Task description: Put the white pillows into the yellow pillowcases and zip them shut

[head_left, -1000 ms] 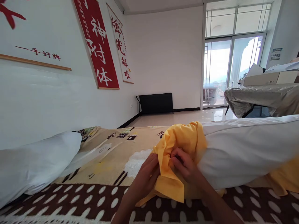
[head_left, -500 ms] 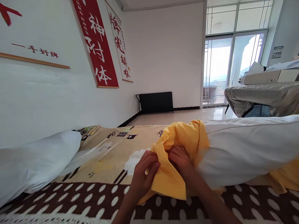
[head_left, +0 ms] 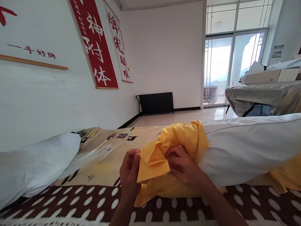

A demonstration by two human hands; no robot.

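A yellow pillowcase [head_left: 183, 135] is bunched around the near-left end of a white pillow [head_left: 249, 147]. Its loose edge hangs in folds toward the left. At that edge, my left hand [head_left: 130, 174] pinches the cloth between thumb and fingers. My right hand [head_left: 185, 168] lies against the folds in the middle, its fingers curled into the fabric; some fingertips are hidden by the cloth. Most of the pillow's length stretches out of the case to the right.
Beneath lies a beige and brown patterned blanket [head_left: 98, 163]. Another white pillow [head_left: 47, 160] rests at the left by the wall. Behind are a black folded panel [head_left: 156, 103], a covered table [head_left: 261, 94] with boxes, and glass doors [head_left: 218, 69].
My left hand has moved left, drawing the pillowcase's edge out with it. The hanging flap has shifted left and lifted. My right hand stays near the middle, its fingers more visible.
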